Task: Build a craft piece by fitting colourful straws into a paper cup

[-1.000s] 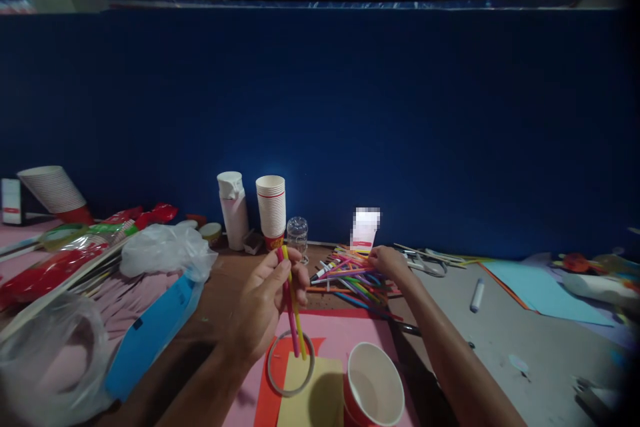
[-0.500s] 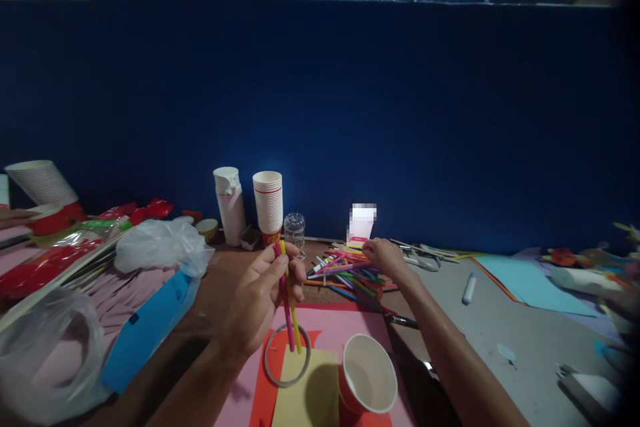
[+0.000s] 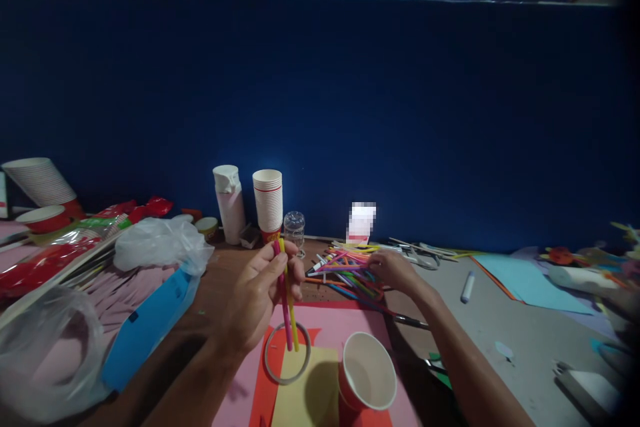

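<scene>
Left hand (image 3: 257, 297) is closed around two upright straws, one pink (image 3: 285, 310) and one yellow (image 3: 293, 327), gripping them side by side. Their lower ends hang above a thin grey ring (image 3: 287, 381) that lies on a yellow card (image 3: 300, 390). The card sits on red paper (image 3: 262, 400) over a pink sheet (image 3: 330, 319). Just right of the card, a red-and-white paper cup (image 3: 367, 371) lies tilted, its mouth facing up toward the viewer.

Right hand (image 3: 395, 271) is curled, with its fingers on a loose pile of colored straws (image 3: 347, 268); whether it grips any cannot be told. Scissors (image 3: 420, 260) lie beyond it on the grey surface (image 3: 505, 340), near a marker (image 3: 467, 287) and a pale blue sheet (image 3: 530, 285).

Farther back, against a dark blue wall (image 3: 320, 93), stand a stack of paper cups (image 3: 267, 200), a white bottle (image 3: 229, 207) and a small clear jar (image 3: 294, 228).
</scene>
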`<state>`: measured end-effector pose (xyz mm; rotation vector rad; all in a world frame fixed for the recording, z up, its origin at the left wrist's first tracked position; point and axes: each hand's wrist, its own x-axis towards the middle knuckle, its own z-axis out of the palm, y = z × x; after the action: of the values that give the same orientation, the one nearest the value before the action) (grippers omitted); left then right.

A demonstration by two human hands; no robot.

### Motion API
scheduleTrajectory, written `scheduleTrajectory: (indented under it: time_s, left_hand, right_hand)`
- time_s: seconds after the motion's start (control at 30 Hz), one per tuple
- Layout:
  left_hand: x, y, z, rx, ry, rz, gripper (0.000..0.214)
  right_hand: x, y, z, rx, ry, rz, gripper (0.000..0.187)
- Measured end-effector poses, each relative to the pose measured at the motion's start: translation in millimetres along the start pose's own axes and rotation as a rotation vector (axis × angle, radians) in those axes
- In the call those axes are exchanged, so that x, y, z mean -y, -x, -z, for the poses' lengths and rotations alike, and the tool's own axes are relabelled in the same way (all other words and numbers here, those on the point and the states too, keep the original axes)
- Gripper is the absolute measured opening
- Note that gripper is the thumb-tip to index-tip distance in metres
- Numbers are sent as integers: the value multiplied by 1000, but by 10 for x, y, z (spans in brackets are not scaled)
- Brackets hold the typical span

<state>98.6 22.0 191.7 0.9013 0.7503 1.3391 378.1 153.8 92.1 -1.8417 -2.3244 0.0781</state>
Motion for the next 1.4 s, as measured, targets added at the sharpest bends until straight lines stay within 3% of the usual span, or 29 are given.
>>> scheduleTrajectory:
  time_s: [0.33, 0.87, 1.23, 1.4]
  left_hand:
    - [31, -7, -6, 2, 7, 0, 13]
    - [40, -26, -1, 13, -27, 9, 10]
    - [49, -36, 30, 42, -39, -7, 8]
    - [45, -43, 25, 40, -33, -7, 8]
  right_hand:
    - [-433, 118, 50, -101, -73, -141, 27]
    - [-379, 119, -129, -93, -120, 0, 20]
    - [-208, 214, 30, -153, -150, 75, 19]
    - [-130, 265, 67, -247, -114, 133, 18]
